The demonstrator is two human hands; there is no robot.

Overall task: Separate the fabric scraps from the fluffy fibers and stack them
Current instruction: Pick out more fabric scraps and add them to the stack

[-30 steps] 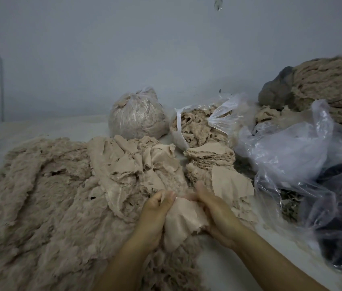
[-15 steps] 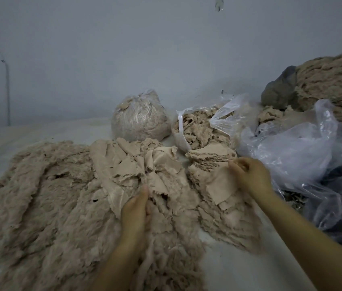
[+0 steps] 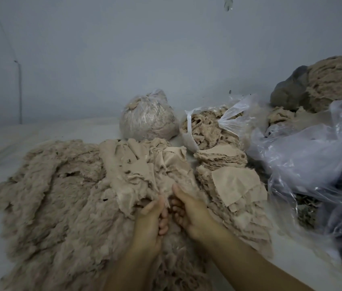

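On the left lies a big heap of fluffy fibers (image 3: 46,198), spread wide over the white table (image 3: 2,139). Next to it, in the middle, sits a bunch of thin fabric scraps (image 3: 142,164), mixed in with the fluff and lying partly on top of it. The left hand (image 3: 151,219) and the right hand (image 3: 189,211) meet at the near edge of this bunch, side by side and almost touching. The fingers of both hands are bent and dig into the soft stuff, but I cannot tell if they really hold a scrap. To the right is the neat stack of scraps (image 3: 231,181), with one flat piece on top. The scraps look light, soft and floppy, so they will bend and droop. The fluff probably clings to them. I think it is best to pinch one scrap by its edge and peel it off slowly. At the back stand a tied bag (image 3: 147,118) and an open bag (image 3: 208,129), and loose clear plastic (image 3: 304,156) is on the far right.
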